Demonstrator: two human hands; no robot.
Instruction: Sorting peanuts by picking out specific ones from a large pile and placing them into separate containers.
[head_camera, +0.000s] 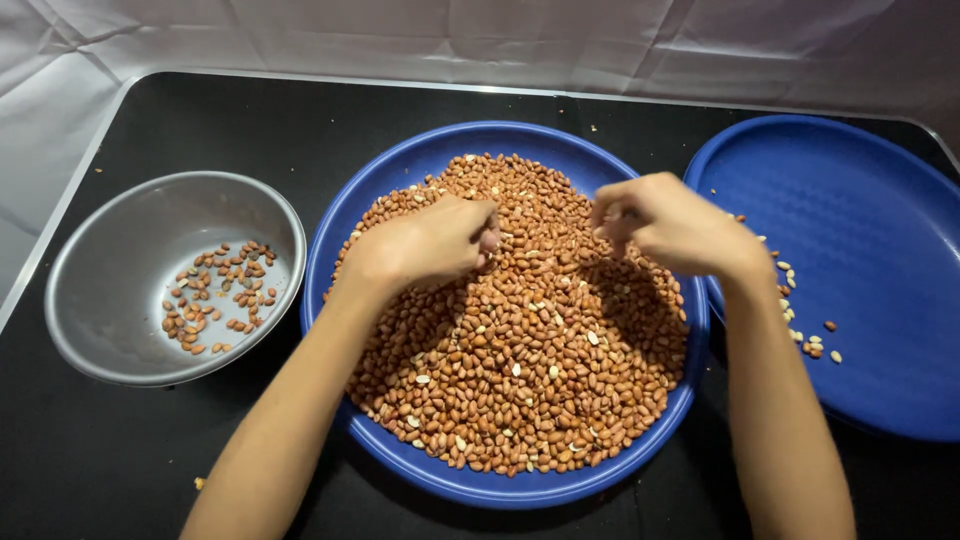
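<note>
Both hands are curled over the peanuts (520, 340) piled in the middle plate (330, 250): left hand (430, 240) and right hand (665, 222) each seem to pinch a few, hard to tell. That heap's high, so one careless sweep could probably scatter nuts onto the tabletop (100, 460).

A heap of red-brown peanuts (520, 370), a few pale skinless ones mixed in, fills a round blue plate (350, 215) at the middle of the black table, piled highest toward the far side.

two blue trays (400, 180) (860, 200), one steel bowl (120, 250), two hands (425, 240) (670, 222)
</note>
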